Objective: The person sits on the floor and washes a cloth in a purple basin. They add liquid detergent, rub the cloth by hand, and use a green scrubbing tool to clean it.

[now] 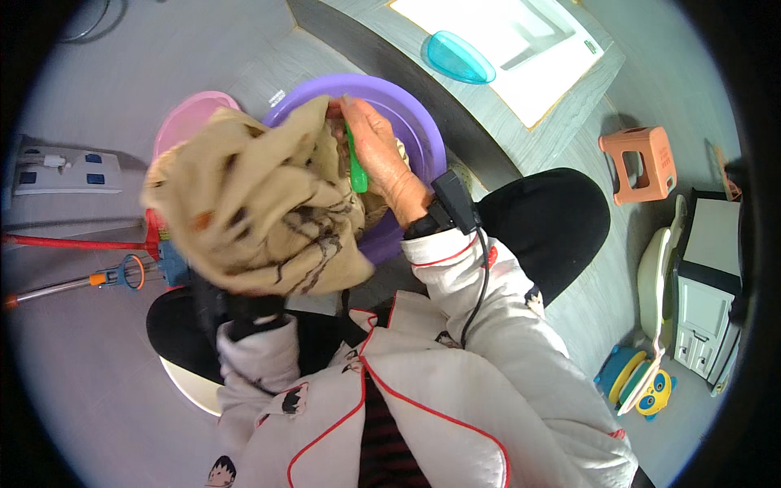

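A wet-looking beige cloth (268, 201) with dark printed or stained patches is bunched up, blurred, over the left part of a purple plastic basin (430, 137). My right hand (381, 143) is over the basin, its fingers curled at the cloth's upper edge. Along its palm runs a green plastic handle (357, 174), held in the hand; the tool's other end is hidden. My left hand is covered by the cloth, with only the strapped wrist and sleeve showing below it. More cloth lies in the basin under my right hand.
A pink basin (195, 119) stands behind the cloth. On the left are a red handle (79, 243) and a metal pole (58, 293). A raised tiled ledge (390, 39) carries a turquoise plastic dish (459, 58). An orange stool (640, 165) and a white cabinet (705, 311) stand on the right.
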A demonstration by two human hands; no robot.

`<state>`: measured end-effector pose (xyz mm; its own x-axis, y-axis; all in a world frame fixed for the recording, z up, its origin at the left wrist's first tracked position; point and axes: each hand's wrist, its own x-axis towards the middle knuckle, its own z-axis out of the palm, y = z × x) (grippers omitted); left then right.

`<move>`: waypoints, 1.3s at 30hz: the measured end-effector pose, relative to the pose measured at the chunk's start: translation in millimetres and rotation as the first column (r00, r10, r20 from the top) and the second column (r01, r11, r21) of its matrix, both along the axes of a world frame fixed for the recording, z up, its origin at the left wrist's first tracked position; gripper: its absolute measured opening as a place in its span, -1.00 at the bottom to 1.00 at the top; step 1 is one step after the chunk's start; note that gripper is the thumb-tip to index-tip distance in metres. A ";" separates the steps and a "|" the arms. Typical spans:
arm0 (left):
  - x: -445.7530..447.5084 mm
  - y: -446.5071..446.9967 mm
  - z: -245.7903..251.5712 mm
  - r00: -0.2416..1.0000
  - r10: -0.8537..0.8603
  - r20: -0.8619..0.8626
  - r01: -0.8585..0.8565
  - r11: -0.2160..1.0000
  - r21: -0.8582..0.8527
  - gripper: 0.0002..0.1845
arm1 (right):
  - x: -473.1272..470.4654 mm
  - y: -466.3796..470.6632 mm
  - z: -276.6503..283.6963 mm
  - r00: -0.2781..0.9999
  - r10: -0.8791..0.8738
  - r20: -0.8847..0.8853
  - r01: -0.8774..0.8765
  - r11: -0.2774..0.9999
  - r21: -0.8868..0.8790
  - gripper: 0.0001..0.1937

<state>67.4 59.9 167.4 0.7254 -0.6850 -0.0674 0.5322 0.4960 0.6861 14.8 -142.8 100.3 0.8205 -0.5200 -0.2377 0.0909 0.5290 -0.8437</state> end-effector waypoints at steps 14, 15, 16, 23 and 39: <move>-49.9 -13.6 -165.2 0.846 -0.018 -0.533 0.139 0.972 0.187 -0.49 | -30.3 45.6 -48.2 0.930 -0.322 -0.178 -0.098 0.249 -0.964 -0.68; -50.2 -15.6 -167.5 0.847 -0.090 -0.524 0.171 0.979 0.108 -0.50 | -28.5 46.1 -47.2 0.878 -0.367 -0.308 -0.151 0.400 -0.904 -0.70; -49.9 -17.3 -171.3 0.938 -0.060 -0.341 0.149 0.960 0.239 -0.52 | -30.1 54.8 -46.3 0.951 -0.230 -0.206 -0.109 0.372 -0.922 -0.70; -71.1 -14.4 -173.1 0.773 -0.198 -0.603 0.329 0.938 0.113 -0.58 | -31.5 44.4 -67.9 0.951 0.092 -0.295 -0.306 0.404 -0.862 -0.60; -102.6 5.0 -227.1 0.930 -0.018 -0.368 0.317 0.549 0.774 -0.67 | -2.4 47.7 -163.6 0.671 0.556 -0.490 -0.318 -0.381 -0.868 -0.70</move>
